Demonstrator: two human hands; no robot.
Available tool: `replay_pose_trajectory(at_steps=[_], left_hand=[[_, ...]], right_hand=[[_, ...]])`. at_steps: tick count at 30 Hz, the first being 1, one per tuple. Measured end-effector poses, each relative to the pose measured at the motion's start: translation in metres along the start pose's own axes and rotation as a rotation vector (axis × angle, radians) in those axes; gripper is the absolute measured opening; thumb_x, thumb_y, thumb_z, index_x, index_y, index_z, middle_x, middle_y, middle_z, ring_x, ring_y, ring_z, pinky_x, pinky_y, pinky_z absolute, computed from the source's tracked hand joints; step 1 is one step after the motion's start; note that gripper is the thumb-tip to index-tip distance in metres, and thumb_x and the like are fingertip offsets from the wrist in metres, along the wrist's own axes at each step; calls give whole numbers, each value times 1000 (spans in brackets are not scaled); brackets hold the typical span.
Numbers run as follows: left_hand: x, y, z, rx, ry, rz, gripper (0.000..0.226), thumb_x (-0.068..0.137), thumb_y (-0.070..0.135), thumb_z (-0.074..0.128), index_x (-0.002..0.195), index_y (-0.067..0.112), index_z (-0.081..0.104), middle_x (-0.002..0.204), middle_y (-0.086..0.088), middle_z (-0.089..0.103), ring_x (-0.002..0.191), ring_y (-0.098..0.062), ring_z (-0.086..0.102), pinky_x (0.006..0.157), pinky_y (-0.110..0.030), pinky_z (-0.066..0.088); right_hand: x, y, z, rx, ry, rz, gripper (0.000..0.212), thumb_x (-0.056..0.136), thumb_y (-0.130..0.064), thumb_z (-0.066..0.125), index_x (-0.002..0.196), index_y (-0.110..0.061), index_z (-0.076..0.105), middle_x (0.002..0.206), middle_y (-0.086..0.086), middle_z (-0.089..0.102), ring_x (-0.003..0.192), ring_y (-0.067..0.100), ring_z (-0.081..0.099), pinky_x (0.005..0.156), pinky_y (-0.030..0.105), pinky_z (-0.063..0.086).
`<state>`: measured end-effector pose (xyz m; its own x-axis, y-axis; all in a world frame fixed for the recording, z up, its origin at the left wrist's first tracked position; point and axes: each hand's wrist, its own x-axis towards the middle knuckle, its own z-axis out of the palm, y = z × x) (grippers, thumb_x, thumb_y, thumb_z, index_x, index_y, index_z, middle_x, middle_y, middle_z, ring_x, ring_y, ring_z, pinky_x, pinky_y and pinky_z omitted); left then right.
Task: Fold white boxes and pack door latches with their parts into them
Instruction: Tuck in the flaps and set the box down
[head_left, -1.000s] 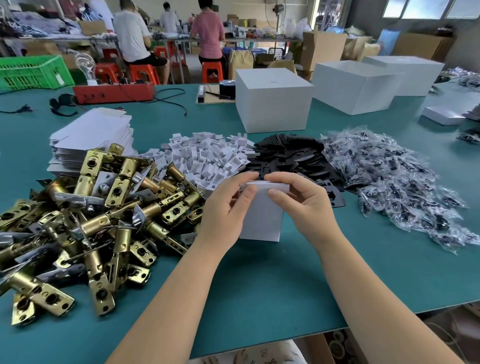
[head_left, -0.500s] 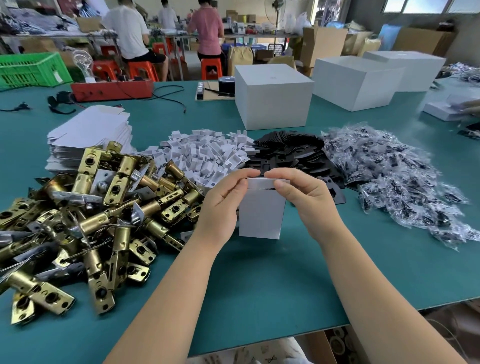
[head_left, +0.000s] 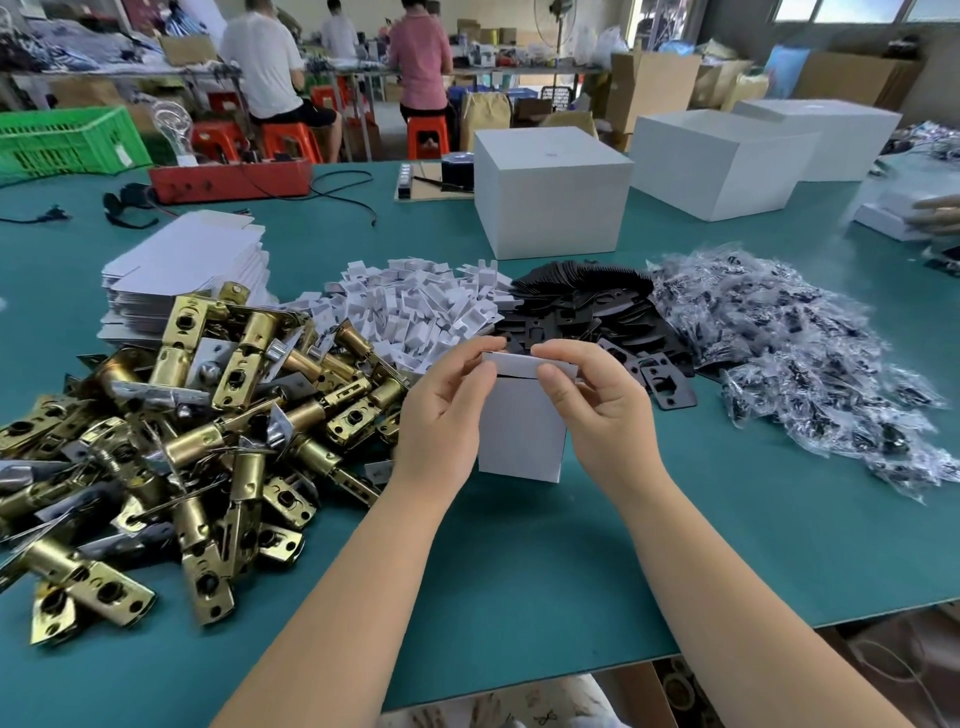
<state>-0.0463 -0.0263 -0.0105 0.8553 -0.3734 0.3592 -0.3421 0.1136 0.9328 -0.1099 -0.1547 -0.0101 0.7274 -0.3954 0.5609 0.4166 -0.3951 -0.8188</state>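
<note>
At frame centre, the top flap of the white box (head_left: 522, 431) has been folded lower than a second ago (closure nearly done). It is pinched by the fingers of the left hand (head_left: 444, 410) and right hand (head_left: 597, 410); packing latches (head_left: 208, 415) is judged next.

White box (head_left: 521, 431), brass latches (head_left: 171, 431), black plates (head_left: 587, 306), white inserts (head_left: 415, 306), teal surface (head_left: 519, 561), green crate (head_left: 67, 140), red stools (head_left: 283, 140).

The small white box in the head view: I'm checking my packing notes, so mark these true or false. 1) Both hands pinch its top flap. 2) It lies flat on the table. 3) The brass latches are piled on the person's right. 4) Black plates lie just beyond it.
1) True: the left hand and right hand pinch the top flap of the small white box.
2) False: it stands upright on the table.
3) False: the brass latches are on the left.
4) True: black plates.
</note>
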Motion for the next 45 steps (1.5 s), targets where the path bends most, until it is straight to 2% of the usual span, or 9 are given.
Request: replay_pose_trajectory(at_steps=[7,12,17,22,28,33,38,42,45], left_hand=[[3,2,0,142,-50,98,24,96,30,44,108,46,57,91,32,60,78,6,56,66,-9,44],[8,3,-15,225,-162,128,21,95,32,50,105,49,59,91,8,63,76,-19,61,65,-42,52],[12,5,-17,273,-176,149,33,95,35,50,99,66,57,97,11,63,81,-24,62,70,-37,52],[11,5,-13,208,-127,93,22,94,36,49,102,52,61,99,34,63,88,1,61,76,-25,54],[11,3,-8,256,-87,140,25,100,28,49,103,51,59,102,26,61,77,-16,58,68,-32,51],[15,5,-22,236,-156,153,30,98,18,58,101,46,64,87,28,67,67,1,56,62,-11,47],[14,5,-30,213,-183,126,16,89,36,60,101,44,68,95,14,72,83,-15,65,73,-30,58],[14,3,-30,125,-209,95,22,90,22,66,104,40,68,96,25,71,86,1,66,72,-18,55],[14,1,-24,54,-233,61,26,91,14,66,106,35,67,95,28,68,88,2,66,69,-15,53]], right_hand=[[0,2,0,-11,6,22,17,89,-24,58,99,-37,62,92,-23,63,85,0,58,73,14,44],[4,2,-5,-52,-42,-11,18,90,-22,56,99,-37,61,95,-20,61,89,-4,57,74,12,44],[8,-1,-11,-71,-69,-50,21,90,-14,61,101,-32,64,96,-13,63,90,0,59,76,17,47],[11,-2,-11,6,-39,67,22,90,-12,65,93,-34,70,80,-22,65,75,1,55,70,12,42],[11,-5,-8,18,3,88,24,86,-12,70,89,-37,71,87,-15,70,82,5,61,75,15,47],[11,-4,-14,-69,-55,-43,23,85,-13,69,93,-34,70,94,-19,67,88,-4,62,75,10,46],[5,2,-16,-180,-76,-187,23,83,-19,68,106,-24,66,106,-18,63,93,1,62,76,15,50],[-2,3,-14,-269,-76,-181,43,82,-26,70,120,-42,55,111,-31,58,93,7,62,78,16,51],[-6,2,-10,-196,-15,-74,35,80,-30,72,104,-49,54,106,-32,62,87,-4,60,78,10,47]])
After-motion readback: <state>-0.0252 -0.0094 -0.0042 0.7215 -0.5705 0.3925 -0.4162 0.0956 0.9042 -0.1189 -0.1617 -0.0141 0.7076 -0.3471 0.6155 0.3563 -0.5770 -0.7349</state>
